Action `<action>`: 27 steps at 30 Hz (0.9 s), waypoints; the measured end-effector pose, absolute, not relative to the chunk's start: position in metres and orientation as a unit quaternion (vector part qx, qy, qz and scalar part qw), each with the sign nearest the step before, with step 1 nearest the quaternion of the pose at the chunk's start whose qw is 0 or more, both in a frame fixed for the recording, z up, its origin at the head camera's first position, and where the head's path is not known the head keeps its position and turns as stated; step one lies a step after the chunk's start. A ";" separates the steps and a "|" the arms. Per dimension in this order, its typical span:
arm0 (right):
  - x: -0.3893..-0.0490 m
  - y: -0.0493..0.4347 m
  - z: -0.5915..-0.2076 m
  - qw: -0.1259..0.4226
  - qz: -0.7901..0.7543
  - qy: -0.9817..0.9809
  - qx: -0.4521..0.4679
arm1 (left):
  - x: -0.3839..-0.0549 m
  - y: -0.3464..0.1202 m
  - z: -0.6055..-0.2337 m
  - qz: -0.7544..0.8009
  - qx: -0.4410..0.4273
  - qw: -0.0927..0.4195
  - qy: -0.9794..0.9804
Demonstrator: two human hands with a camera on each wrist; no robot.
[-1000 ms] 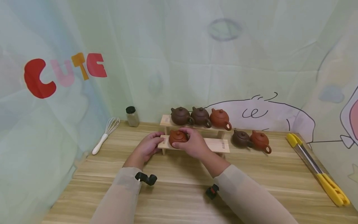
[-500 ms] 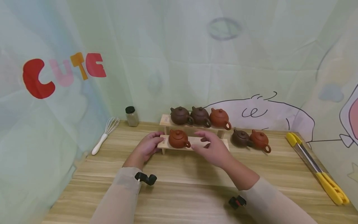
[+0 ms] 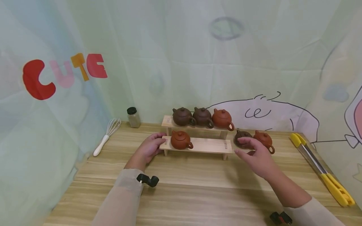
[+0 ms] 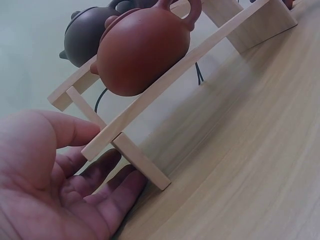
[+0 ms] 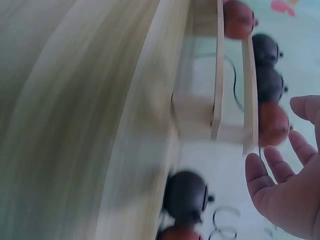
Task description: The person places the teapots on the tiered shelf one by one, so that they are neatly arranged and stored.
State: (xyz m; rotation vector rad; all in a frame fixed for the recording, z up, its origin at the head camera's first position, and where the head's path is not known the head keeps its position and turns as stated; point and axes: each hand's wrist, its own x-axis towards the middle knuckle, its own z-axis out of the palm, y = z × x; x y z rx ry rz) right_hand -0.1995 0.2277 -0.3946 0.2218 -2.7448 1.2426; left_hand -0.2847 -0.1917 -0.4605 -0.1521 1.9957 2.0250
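Note:
My left hand (image 3: 150,146) grips the left end of a two-step wooden display stand (image 3: 210,145). In the left wrist view its thumb lies against the lower board's end, with the other fingers under it by the stand's leg (image 4: 142,160). A reddish-brown teapot (image 3: 180,140) sits on the lower board, near that hand. My right hand (image 3: 258,158) is held with spread fingers in front of a dark brown teapot (image 3: 240,136), partly hiding it, and holds nothing. Beside that pot another reddish-brown teapot (image 3: 264,139) stands on the table.
On the upper board stand two dark brown teapots (image 3: 182,116) and a reddish-brown teapot (image 3: 222,118). A black-lidded jar (image 3: 134,117) and a whisk (image 3: 107,136) are at the left. Yellow-ended tongs (image 3: 320,169) lie along the table's right side, near the printed cloth wall.
My right hand has let go of the reddish-brown teapot on the lower board and moved right, to the pots on the table. The left hand has stayed on the stand.

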 end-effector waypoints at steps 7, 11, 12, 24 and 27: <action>-0.205 0.276 -0.403 0.054 0.381 -0.923 0.022 | -0.284 -0.191 -0.459 0.701 -0.054 0.146 0.696; -0.212 0.300 -0.411 0.059 0.373 -0.926 -0.005 | -0.284 -0.191 -0.459 0.701 -0.053 0.146 0.696; -0.214 0.306 -0.412 0.065 0.374 -0.925 -0.009 | -0.284 -0.191 -0.460 0.702 -0.051 0.145 0.696; -0.244 0.336 -0.412 0.017 0.375 -0.924 -0.068 | -0.284 -0.191 -0.459 0.702 -0.044 0.140 0.697; -0.254 0.340 -0.415 0.002 0.371 -0.926 -0.068 | -0.284 -0.192 -0.459 0.703 -0.042 0.139 0.696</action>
